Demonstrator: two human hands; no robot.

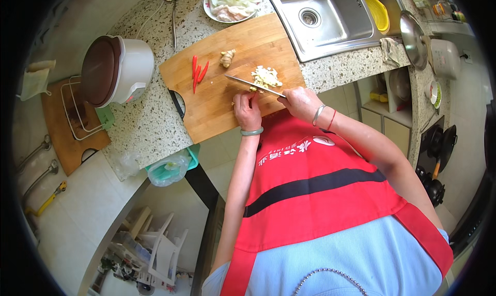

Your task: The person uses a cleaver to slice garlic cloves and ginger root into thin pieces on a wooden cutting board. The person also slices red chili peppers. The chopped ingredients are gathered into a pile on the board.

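My right hand (302,103) grips the handle of a kitchen knife (250,83), whose blade slants up to the left over the wooden cutting board (206,119). Close by on the near side of the blade, my left hand (247,111) has its fingers curled and pressed together at a small pale-yellow piece of garlic, partly hidden. A pile of chopped garlic (267,76) lies just beyond the knife. Farther back on the board are a knob of ginger (227,57) and several red chillies (198,72).
Beyond the board stands a plate of pale sliced food (232,4). A steel sink (330,19) adjoins it on the right. To the left are a white rice cooker (135,71) and a ladle (173,22). A green bin (192,156) with a plastic bag hangs at the counter's edge.
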